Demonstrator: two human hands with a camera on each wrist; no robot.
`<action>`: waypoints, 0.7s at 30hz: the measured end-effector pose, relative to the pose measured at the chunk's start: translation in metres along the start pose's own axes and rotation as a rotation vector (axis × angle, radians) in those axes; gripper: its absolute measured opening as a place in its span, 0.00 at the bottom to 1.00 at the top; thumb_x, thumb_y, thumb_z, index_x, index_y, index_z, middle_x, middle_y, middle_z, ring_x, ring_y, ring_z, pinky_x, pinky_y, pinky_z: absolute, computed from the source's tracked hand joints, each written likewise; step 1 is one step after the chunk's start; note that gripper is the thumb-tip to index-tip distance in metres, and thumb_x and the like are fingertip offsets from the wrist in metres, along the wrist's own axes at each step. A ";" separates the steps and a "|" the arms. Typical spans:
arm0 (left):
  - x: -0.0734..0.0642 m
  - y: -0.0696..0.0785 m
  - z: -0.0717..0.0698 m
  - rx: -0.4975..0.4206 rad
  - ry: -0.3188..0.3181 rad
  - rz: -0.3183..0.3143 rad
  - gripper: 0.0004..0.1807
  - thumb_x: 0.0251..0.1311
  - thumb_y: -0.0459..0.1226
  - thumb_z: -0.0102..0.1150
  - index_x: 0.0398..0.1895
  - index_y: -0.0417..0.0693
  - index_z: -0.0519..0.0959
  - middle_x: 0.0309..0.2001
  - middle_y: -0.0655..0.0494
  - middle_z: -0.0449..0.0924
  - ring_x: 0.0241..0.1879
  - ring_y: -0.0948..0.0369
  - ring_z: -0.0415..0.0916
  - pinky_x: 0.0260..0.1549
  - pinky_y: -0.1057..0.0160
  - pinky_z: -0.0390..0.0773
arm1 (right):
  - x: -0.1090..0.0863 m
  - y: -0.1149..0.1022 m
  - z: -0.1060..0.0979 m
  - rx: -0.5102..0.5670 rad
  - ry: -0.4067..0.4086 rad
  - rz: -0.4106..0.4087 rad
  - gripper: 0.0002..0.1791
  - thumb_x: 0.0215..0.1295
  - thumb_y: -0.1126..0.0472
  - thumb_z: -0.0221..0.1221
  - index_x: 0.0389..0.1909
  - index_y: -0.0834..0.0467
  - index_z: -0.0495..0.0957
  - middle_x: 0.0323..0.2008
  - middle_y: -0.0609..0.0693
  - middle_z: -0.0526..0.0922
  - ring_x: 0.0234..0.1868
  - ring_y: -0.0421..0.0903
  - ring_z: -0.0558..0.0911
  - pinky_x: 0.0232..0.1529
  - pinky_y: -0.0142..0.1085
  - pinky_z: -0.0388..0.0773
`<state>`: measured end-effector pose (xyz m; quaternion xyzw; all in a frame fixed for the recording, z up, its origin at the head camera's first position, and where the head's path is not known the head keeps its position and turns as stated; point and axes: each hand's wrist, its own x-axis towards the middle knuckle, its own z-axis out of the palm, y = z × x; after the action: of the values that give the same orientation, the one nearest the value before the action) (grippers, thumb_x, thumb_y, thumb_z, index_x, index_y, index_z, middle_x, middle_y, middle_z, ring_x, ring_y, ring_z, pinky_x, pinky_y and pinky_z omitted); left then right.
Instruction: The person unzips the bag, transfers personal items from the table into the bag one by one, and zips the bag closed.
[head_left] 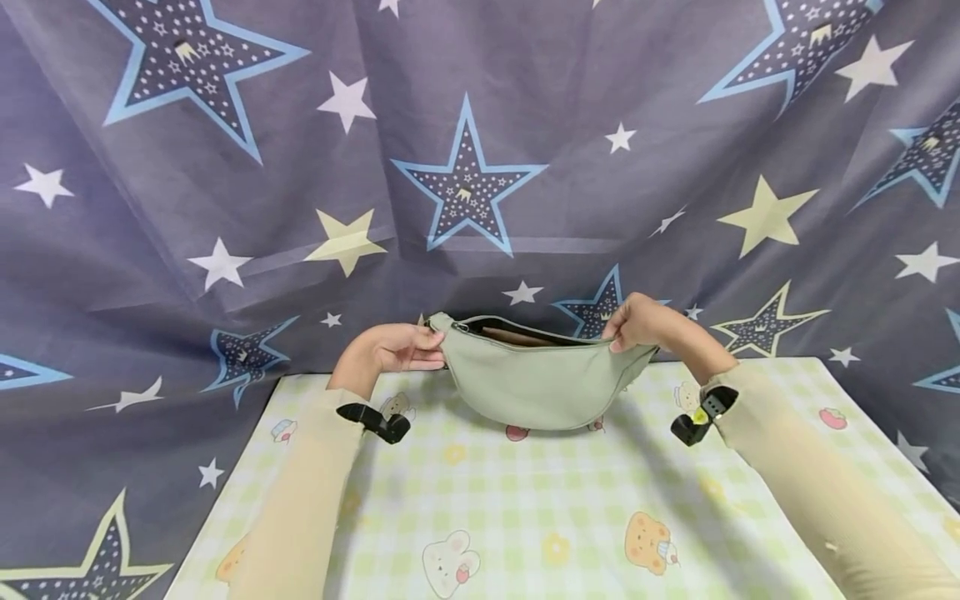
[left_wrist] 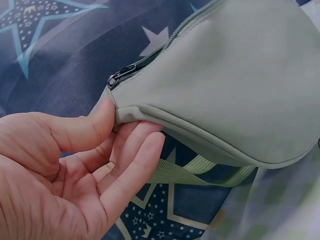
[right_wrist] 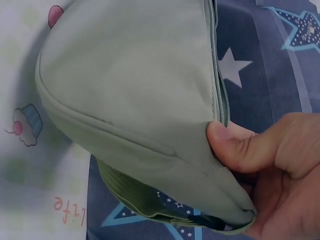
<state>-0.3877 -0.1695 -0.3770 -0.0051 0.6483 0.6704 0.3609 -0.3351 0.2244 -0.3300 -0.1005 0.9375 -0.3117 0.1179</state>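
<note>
A pale green crescent-shaped waist bag (head_left: 536, 383) is held up at the back of the table, its top zipper undone. Something brown (head_left: 517, 337) shows inside the opening. My left hand (head_left: 401, 346) pinches the bag's left end between thumb and fingers, just beside the zipper pull (left_wrist: 120, 75). At the other end, my right hand (head_left: 637, 323) grips the top edge near the corner, thumb on the front face. In the left wrist view a green webbing strap (left_wrist: 200, 170) hangs beneath the bag. The right hand's fingers behind the bag are partly hidden.
Under the bag lies a green-and-white checked tablecloth (head_left: 525, 483) printed with cartoon animals and fruit. A dark star-patterned curtain (head_left: 480, 100) hangs right behind the table's back edge. Each wrist wears a black camera band (head_left: 375, 421).
</note>
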 end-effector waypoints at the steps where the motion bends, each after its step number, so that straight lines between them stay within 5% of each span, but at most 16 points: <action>1: 0.000 -0.002 -0.001 -0.009 -0.008 0.007 0.09 0.78 0.31 0.44 0.38 0.47 0.74 0.27 0.57 0.83 0.31 0.64 0.85 0.45 0.66 0.88 | 0.002 0.000 -0.001 0.004 0.001 0.000 0.11 0.58 0.76 0.67 0.43 0.74 0.85 0.39 0.62 0.89 0.41 0.48 0.83 0.41 0.33 0.82; 14: 0.001 -0.038 -0.004 -0.148 -0.066 0.072 0.13 0.78 0.29 0.43 0.37 0.47 0.77 0.31 0.55 0.84 0.34 0.63 0.85 0.51 0.65 0.87 | 0.016 0.014 0.010 -0.035 0.013 -0.063 0.10 0.55 0.78 0.67 0.39 0.73 0.86 0.41 0.66 0.89 0.42 0.52 0.85 0.43 0.35 0.84; 21: 0.006 -0.042 -0.006 -0.193 -0.053 0.060 0.16 0.79 0.31 0.43 0.34 0.49 0.80 0.32 0.56 0.85 0.36 0.64 0.85 0.57 0.65 0.84 | 0.022 0.017 0.008 -0.037 0.002 -0.091 0.10 0.54 0.77 0.69 0.39 0.72 0.86 0.39 0.64 0.89 0.39 0.48 0.84 0.38 0.32 0.82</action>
<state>-0.3742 -0.1767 -0.4170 -0.0028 0.5707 0.7401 0.3556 -0.3559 0.2271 -0.3500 -0.1447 0.9377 -0.2993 0.1008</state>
